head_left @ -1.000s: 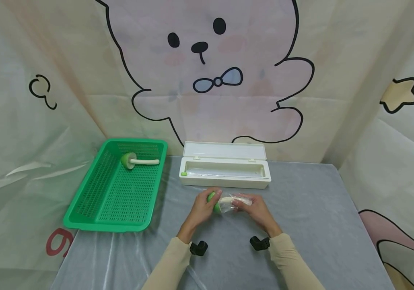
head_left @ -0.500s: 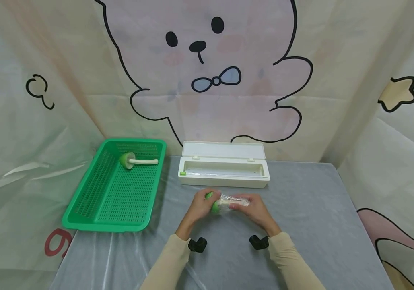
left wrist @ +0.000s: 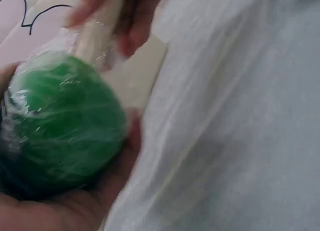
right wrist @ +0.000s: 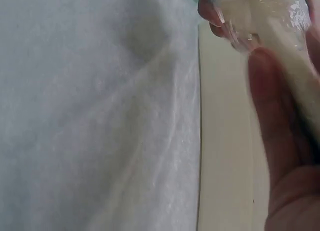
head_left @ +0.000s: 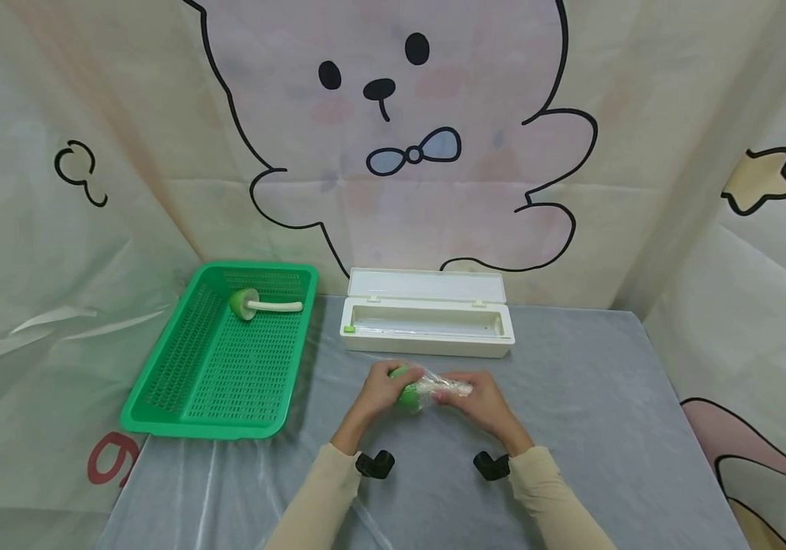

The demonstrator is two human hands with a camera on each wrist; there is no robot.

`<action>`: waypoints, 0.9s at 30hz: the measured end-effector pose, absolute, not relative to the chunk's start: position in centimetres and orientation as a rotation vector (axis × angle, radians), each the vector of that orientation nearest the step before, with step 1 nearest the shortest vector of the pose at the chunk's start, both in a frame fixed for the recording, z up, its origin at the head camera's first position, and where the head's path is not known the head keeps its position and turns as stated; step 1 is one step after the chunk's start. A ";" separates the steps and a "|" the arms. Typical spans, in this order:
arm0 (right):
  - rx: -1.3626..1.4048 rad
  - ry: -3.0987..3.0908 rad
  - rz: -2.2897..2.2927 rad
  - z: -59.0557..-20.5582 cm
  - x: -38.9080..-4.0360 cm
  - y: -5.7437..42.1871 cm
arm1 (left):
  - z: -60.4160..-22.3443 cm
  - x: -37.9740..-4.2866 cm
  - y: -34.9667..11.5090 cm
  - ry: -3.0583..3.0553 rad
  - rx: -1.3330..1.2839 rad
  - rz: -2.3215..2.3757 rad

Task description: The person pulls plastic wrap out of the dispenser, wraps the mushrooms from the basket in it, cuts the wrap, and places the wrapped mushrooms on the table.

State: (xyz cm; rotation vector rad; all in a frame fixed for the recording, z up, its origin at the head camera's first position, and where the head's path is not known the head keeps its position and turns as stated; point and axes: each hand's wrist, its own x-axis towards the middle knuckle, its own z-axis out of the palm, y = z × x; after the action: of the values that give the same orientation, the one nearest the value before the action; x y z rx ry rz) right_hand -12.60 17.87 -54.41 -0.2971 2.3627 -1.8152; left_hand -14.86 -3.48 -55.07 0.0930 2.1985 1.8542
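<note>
Now the left hand (head_left: 377, 391), fingers curled, grips a green-capped, mushroom-shaped piece (left wrist: 70, 123); the right hand (head_left: 482, 401) pinches its pale stem (right wrist: 286, 43). Ideally, smooth the clear plastic film (head_left: 428, 388) snugly.

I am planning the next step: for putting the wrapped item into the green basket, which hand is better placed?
Probably the left hand: it holds the green cap and is nearer the green basket. The right hand grips the film-covered stem, farther away.

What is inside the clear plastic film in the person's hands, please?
A green-capped toy mushroom, its cap held by the left hand and its pale stem by the right hand. The hands cover parts of both; the stem's far end is hidden.
</note>
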 end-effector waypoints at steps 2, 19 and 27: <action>-0.290 2.341 -1.858 -54.4 -12.6 17.8 | -55.0 -14.9 -3.5 2.173 0.111 1.868; -0.159 2.464 -1.707 -54.3 -12.7 17.5 | -55.4 -14.6 -3.3 2.269 0.056 1.917; -0.101 2.270 -1.802 -54.3 -12.8 17.7 | -55.5 -14.5 -3.1 2.420 0.163 1.881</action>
State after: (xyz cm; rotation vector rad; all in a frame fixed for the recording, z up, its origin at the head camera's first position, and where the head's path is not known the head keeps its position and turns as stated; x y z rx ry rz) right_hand -12.85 17.69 -54.29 -0.1010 2.2702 -1.8025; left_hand -14.48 -3.08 -55.49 0.1630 2.4203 1.8808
